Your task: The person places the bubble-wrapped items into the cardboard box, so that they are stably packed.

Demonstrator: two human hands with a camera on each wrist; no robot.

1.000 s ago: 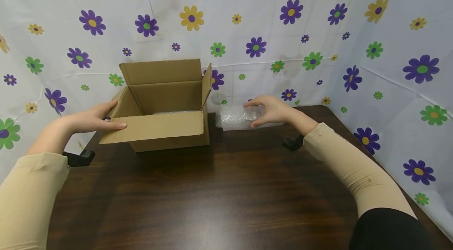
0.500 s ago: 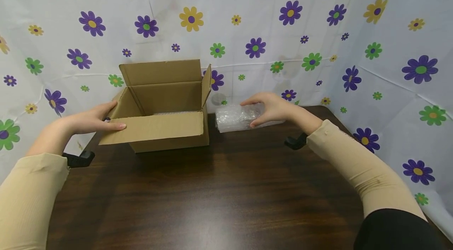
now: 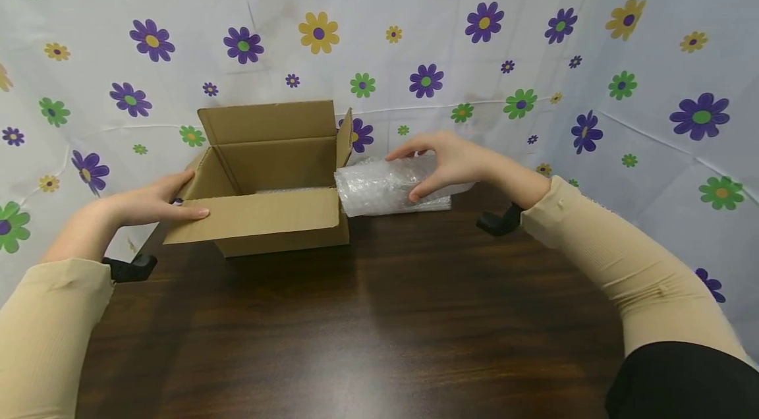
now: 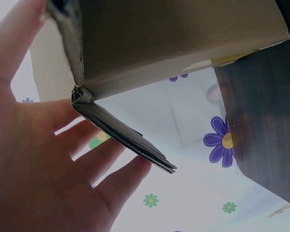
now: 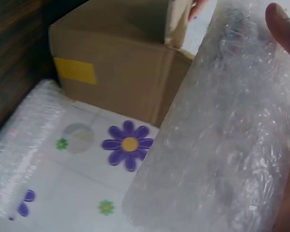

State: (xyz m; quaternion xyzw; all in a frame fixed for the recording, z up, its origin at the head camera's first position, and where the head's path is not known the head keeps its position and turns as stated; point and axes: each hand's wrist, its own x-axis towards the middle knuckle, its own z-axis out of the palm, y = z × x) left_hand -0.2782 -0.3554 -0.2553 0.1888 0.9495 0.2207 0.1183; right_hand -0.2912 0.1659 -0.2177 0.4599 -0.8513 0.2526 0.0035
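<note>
An open cardboard box [image 3: 287,244] stands at the back left of the table, its flaps spread. My left hand [image 3: 148,203] grips its left front corner, thumb on the front flap [image 3: 267,216]; in the left wrist view the fingers [image 4: 118,181] lie behind the side flap [image 4: 125,133]. My right hand [image 3: 450,162] holds a bubble-wrapped bundle [image 3: 373,187] from above, lifted off the table beside the box's right side. What is wrapped inside is unclear. Under it lies a second bubble-wrapped bundle [image 5: 26,145], mostly hidden in the head view.
The dark wood table [image 3: 356,313] stretches in front of the box. A white flowered cloth [image 3: 379,24] hangs close behind the box. The right flap [image 3: 344,137] stands up near the held bundle. A pale clear strip [image 3: 290,190] shows inside the box.
My right hand has raised the bubble-wrapped bundle and brought it left toward the box, uncovering part of another one below. The left hand and box have stayed in place.
</note>
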